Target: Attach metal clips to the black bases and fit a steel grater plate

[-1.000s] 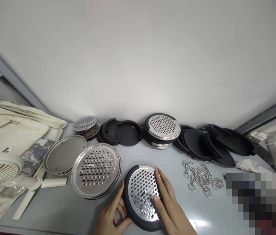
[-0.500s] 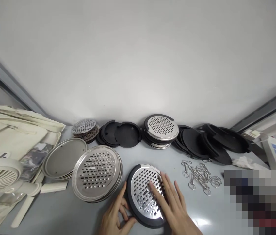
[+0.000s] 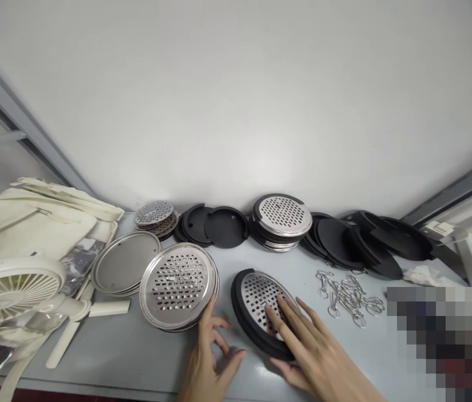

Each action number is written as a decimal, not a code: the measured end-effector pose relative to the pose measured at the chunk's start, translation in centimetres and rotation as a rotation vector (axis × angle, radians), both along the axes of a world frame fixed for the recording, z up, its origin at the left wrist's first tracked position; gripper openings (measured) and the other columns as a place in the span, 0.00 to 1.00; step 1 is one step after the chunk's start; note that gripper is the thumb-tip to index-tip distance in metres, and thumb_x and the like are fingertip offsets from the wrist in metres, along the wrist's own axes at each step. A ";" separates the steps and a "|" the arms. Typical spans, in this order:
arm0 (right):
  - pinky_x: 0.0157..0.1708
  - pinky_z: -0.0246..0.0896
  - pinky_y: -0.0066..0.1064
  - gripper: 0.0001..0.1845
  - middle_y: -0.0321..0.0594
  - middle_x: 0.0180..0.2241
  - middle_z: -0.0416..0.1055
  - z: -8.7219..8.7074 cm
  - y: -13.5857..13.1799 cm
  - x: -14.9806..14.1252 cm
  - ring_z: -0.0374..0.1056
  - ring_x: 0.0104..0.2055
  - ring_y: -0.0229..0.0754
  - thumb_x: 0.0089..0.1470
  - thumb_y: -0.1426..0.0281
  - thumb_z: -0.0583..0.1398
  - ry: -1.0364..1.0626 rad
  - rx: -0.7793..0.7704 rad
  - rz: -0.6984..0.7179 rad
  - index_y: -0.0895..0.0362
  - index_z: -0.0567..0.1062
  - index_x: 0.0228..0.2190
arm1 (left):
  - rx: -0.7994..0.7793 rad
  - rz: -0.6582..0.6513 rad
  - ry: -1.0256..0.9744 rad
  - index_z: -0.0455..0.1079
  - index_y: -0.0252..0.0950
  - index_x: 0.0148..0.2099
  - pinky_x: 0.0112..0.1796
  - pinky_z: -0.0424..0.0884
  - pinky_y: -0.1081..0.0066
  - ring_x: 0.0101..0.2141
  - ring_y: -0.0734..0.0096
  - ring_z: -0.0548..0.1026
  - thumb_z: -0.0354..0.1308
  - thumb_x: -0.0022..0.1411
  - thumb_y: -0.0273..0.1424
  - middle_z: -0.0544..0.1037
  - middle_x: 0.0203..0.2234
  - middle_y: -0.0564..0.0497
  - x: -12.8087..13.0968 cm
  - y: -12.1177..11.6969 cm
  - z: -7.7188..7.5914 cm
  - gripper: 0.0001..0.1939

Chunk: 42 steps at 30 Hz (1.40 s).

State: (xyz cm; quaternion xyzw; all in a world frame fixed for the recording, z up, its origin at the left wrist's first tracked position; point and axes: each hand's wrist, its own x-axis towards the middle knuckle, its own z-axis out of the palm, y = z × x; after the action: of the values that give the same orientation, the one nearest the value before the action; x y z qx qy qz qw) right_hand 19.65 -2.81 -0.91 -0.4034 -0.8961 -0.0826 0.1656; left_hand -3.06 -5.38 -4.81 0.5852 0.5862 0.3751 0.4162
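In the head view, a round metal grater (image 3: 256, 291) in a black rim sits tilted near the front of the table, its left side raised. My right hand (image 3: 311, 349) grips its right edge, fingers spread over the perforated face and thumb low by the rim. My left hand (image 3: 210, 357) is apart from it on the left, fingers curved and parted, holding nothing. Its index fingertip is close to a stack of large grater plates (image 3: 181, 285). Smooth metal discs (image 3: 124, 262) lie farther left.
Along the wall stand small perforated discs (image 3: 154, 213), black round trays (image 3: 226, 228), a stack of rimmed graters (image 3: 284, 215) and black lids (image 3: 338, 240). Wire clips (image 3: 347, 296) are heaped at right. A white fan (image 3: 13, 293) and cream bag (image 3: 30, 229) occupy the left side.
My left hand has come off the grater's rim. My right hand has shifted to grip its right edge, and the grater has gone from lying flatter to tilted. The view has shifted slightly.
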 end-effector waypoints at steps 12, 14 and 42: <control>0.33 0.69 0.39 0.27 0.48 0.34 0.77 1.4 0.8 2.8 0.74 0.36 0.54 0.57 0.49 0.48 0.710 -0.466 -0.721 0.55 0.69 0.46 | 0.097 -0.031 0.151 0.52 0.37 0.64 0.39 0.71 0.70 0.30 0.72 0.74 0.46 0.65 0.35 0.73 0.39 0.46 0.2 -0.4 -0.2 0.26; 0.49 0.64 0.45 0.33 0.51 0.46 0.74 1.0 0.9 2.4 0.67 0.52 0.58 0.56 0.47 0.47 0.891 -0.393 -0.883 0.59 0.70 0.48 | 0.104 -0.004 0.150 0.52 0.36 0.64 0.38 0.71 0.70 0.30 0.72 0.74 0.45 0.66 0.36 0.74 0.38 0.46 0.3 -0.4 -0.3 0.26; 0.24 0.55 0.31 0.13 0.38 0.21 0.67 -2.3 0.8 7.1 0.63 0.21 0.43 0.59 0.60 0.49 0.558 -0.024 -0.958 0.54 0.67 0.31 | 0.436 -0.035 0.343 0.58 0.33 0.56 0.20 0.61 0.82 0.14 0.79 0.59 0.43 0.67 0.30 0.53 0.16 0.62 -0.1 -0.5 -0.5 0.16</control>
State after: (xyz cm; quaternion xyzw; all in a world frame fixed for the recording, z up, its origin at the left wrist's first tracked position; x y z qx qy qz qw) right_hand 26.80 -2.01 -3.25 -0.7744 -0.5354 -0.0288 0.3359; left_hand -3.20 -5.92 -5.35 0.7260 0.5432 0.3807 0.1815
